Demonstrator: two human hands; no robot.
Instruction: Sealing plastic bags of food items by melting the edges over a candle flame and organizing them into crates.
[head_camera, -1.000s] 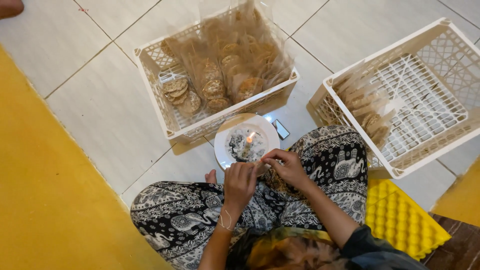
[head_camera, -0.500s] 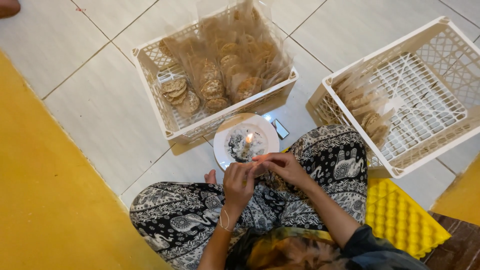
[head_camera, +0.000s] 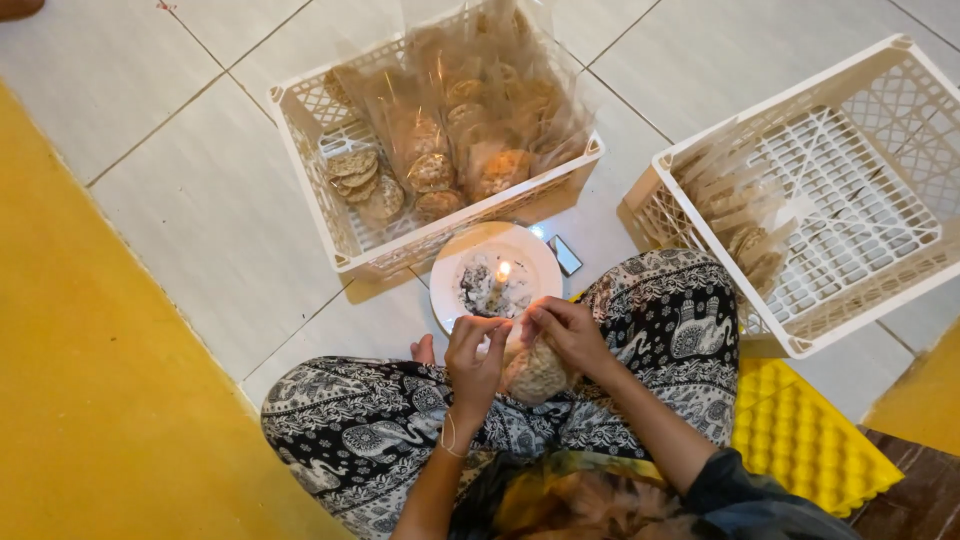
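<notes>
I sit cross-legged on the floor. My left hand (head_camera: 474, 352) and my right hand (head_camera: 566, 333) pinch the top of a clear plastic bag of round crackers (head_camera: 534, 372) held over my lap. Just beyond my fingers a small candle (head_camera: 502, 274) burns on a white plate (head_camera: 535, 258). The bag's open edge sits close to the flame, between both hands.
A white plastic crate (head_camera: 315, 160) ahead holds loose crackers and several filled bags. A second white crate (head_camera: 880, 290) on the right holds a few bags at its left end. A small lighter (head_camera: 564, 254) lies by the plate. A yellow foam mat (head_camera: 810, 445) lies at my right.
Both hands have shifted slightly toward the candle with the bag; otherwise the scene is unchanged.
</notes>
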